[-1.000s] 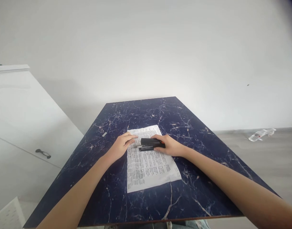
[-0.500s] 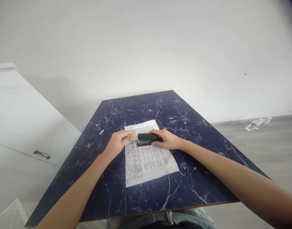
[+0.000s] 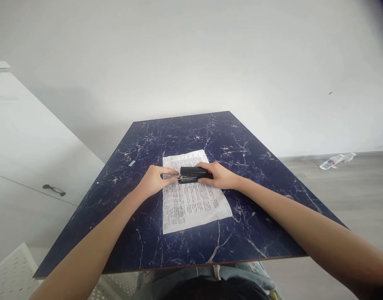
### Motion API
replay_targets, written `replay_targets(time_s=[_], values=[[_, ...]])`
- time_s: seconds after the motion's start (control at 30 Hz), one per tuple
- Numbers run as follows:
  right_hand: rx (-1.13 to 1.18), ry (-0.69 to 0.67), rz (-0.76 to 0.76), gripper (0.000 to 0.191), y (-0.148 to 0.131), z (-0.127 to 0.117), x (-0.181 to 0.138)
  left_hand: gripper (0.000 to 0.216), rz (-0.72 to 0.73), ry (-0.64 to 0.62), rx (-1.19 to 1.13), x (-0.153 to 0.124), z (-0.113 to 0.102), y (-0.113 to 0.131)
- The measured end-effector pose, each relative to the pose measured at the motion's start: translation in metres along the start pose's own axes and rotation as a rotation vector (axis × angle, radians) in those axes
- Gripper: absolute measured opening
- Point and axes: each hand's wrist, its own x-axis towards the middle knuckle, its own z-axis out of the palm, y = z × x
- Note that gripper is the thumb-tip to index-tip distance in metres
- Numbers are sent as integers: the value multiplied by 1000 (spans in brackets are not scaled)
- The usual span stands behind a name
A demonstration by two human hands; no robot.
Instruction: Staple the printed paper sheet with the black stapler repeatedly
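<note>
A black stapler (image 3: 191,175) lies sideways over a printed sheet of paper (image 3: 196,204), its front end toward the left. My right hand (image 3: 219,176) wraps round the stapler's right end, beside a small orange spot. At the other end, my left hand (image 3: 154,179) has its thumb and fingers closed on a slim metal part (image 3: 171,176) that sticks out from the stapler. Whether this part is joined to the stapler cannot be made out.
The dark blue marbled table (image 3: 191,133) bears a small grey strip (image 3: 132,163) left of the paper. A white cabinet (image 3: 25,146) with a dark handle stands at the left. On the floor at the right lies a clear plastic bottle (image 3: 332,162).
My left fingers, earlier spread beside the metal part, have closed on it. My right hand still holds the stapler. The whole view has shifted slightly.
</note>
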Motion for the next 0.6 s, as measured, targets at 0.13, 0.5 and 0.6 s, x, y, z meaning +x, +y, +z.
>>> replay_targets(time_s=[0.13, 0.5, 0.6], values=[[-2, -5, 2, 33, -1, 0, 0, 23, -41, -23, -24, 2, 2, 0], [-8, -14, 21, 33, -2, 0, 0, 17, -32, -9, -83, 3, 4, 0], [-11, -12, 26, 32, -2, 0, 1, 15, -19, 8, -96, 4, 5, -1]])
